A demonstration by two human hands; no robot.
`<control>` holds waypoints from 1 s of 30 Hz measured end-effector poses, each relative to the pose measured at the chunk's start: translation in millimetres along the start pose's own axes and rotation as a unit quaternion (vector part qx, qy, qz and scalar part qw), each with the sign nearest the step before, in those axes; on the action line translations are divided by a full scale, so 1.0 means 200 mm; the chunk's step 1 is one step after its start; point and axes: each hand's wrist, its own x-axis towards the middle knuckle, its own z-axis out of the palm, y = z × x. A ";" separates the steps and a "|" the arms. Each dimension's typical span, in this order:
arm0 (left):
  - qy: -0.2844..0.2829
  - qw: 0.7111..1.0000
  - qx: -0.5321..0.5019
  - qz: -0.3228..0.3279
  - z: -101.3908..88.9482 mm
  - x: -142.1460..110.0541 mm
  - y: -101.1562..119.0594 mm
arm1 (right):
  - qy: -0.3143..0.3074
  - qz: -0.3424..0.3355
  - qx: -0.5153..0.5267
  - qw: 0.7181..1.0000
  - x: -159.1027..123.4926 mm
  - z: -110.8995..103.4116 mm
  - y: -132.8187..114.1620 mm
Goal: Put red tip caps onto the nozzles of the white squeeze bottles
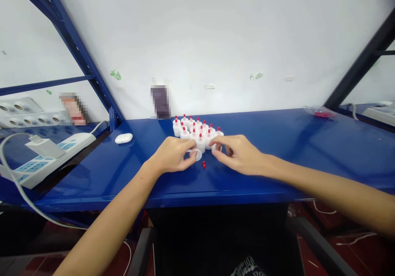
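Just left of the table's middle, my left hand (177, 154) is closed in a pinch on a white, round, lid-like piece (197, 155). My right hand (236, 153) curls its thumb and fingers around a small white piece (217, 147), mostly hidden by the fingers; I cannot tell whether it is a bottle. Directly beyond both hands stand several small white bottles (200, 143) with pointed red caps, upright in a tight cluster. Two small loose red caps (204, 165) lie on the blue table between the hands, nearer to me.
On the blue table (293, 144) a white earbud case (124, 138) lies at left. A dark phone-like object (161, 102), blurred, leans on the wall. A clear bag with red pieces (321, 112) rests at back right. A power strip (52, 152) with cables runs along the left edge.
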 end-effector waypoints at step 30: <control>-0.037 0.968 -0.194 -0.154 -0.01 0.01 0.01 | 0.007 0.030 -0.073 0.997 0.14 -0.14 0.06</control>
